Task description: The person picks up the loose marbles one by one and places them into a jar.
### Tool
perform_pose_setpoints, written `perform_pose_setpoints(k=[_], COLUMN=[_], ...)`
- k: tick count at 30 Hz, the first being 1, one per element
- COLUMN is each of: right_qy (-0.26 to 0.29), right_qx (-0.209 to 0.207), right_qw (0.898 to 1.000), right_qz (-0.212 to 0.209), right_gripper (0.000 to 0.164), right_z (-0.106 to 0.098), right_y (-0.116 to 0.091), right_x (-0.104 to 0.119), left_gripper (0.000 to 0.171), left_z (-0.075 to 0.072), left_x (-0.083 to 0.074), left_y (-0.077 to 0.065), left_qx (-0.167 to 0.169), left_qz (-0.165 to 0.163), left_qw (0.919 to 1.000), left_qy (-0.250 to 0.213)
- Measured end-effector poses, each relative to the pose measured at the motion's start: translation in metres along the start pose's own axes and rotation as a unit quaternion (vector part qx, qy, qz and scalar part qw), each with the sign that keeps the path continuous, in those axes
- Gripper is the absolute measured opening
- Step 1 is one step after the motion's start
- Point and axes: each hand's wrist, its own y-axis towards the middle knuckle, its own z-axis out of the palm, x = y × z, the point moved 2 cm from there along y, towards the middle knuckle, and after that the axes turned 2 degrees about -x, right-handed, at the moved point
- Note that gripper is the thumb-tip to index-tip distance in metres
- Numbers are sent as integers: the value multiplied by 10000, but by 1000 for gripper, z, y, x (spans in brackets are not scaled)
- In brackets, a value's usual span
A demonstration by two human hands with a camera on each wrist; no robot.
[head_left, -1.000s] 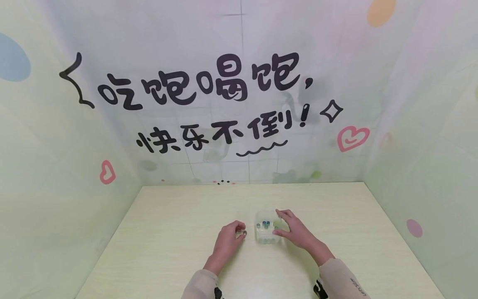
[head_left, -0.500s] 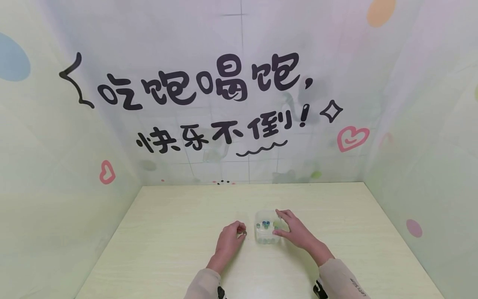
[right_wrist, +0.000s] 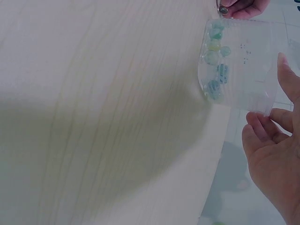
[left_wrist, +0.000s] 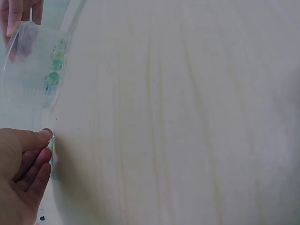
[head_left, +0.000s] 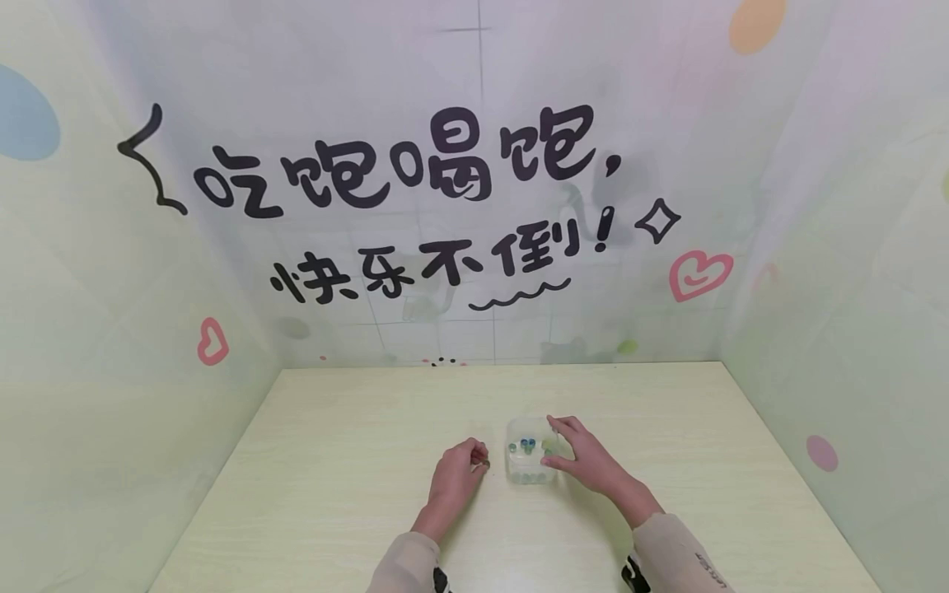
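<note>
A clear plastic box stands on the table with several green and blue glass marbles on its bottom. My right hand grips the box from its right side, thumb near the front and fingers at the back rim. Just left of the box, my left hand pinches a single glass marble between thumb and fingertips, low over the table. Most of that marble is covered by the fingers in the head view. In the left wrist view, the left hand is beside the box, apart from it.
The pale wood-grain table runs back to a printed fabric wall with large black lettering. Similar fabric walls close it in on the left and right.
My left fingers have closed further over the marble, so less of it shows, and the left hand has shifted very slightly right. The right hand and the box have stayed in place.
</note>
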Motion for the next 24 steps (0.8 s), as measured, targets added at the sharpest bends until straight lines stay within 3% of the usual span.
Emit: perform_pose_setpoints(k=[24], right_qy=[-12], right_qx=[6], right_qw=[10000], right_qz=[10], right_gripper=[71], right_z=[-1], right_y=[1], right_x=[1], left_gripper=[13], left_z=[-11], left_x=[-10], left_y=[2], left_qx=[-165], left_qz=[-10], left_qw=[9999], left_qy=[-32])
